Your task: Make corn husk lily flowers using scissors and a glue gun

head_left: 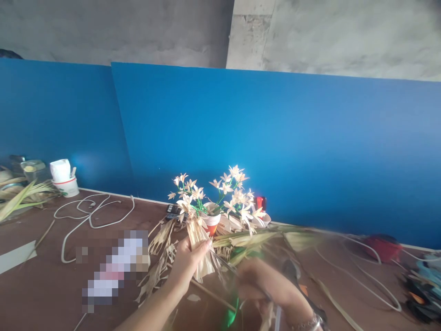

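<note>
My left hand (193,257) is closed on a pale dried corn husk (198,230), which it holds upright with the thumb across the front. Just right of it, my right hand (253,278) is smeared by motion. Its fingers wrap around scissors (225,263), whose grey blades point at the husk's lower edge. Behind the husk stands a paper cup (211,220) with green-stemmed, cream husk flowers (237,197) spreading from it to both sides. Scraps of dried husk (160,243) lie around my hands, and a bit of green material (232,315) is below them.
A white cable (93,214) coils on the brown table at left, near a white tub (65,184). A pixelated object (115,271) lies left of my arm. Long green-yellow husks (255,236) and a red container (382,248) are at right. A blue panel (258,138) bounds the back.
</note>
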The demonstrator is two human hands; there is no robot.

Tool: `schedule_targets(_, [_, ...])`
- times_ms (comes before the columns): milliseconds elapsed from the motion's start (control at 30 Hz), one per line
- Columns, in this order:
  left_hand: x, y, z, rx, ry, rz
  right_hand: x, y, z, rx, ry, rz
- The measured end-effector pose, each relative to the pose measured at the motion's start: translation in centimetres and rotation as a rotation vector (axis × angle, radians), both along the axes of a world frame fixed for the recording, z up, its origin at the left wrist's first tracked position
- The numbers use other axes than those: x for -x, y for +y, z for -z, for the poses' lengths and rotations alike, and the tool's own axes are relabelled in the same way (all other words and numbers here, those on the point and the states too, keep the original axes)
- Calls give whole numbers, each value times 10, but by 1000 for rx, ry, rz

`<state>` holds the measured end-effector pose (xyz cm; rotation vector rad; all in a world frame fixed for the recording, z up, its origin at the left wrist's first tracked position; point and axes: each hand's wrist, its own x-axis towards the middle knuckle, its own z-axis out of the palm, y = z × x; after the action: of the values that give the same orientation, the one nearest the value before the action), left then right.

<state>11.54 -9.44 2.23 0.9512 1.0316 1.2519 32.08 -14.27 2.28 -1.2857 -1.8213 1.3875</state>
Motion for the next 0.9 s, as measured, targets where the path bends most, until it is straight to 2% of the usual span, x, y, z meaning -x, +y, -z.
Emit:
schedule_targets(167, [2,1,0,12,32,82,1,2,0,-17,-15,-35])
schedule_targets(367, [0,-3,-7,31,33,-37,0,2,2,-32,-19,11])
schedule_targets(533, [0,-2,-9,13,62,11,0,0,2,5,11,42])
schedule_targets(733, [0,-10,2,-72,-13,-116,-8,-3,3,100,76,-48])
schedule_targets(833, [2,-14,5,-137,-1,-226,-5,-3,1,86,95,-141])
schedule_targets(900, [3,-15,6,-158,17,-283,4,-3,-3,37,105,-154])
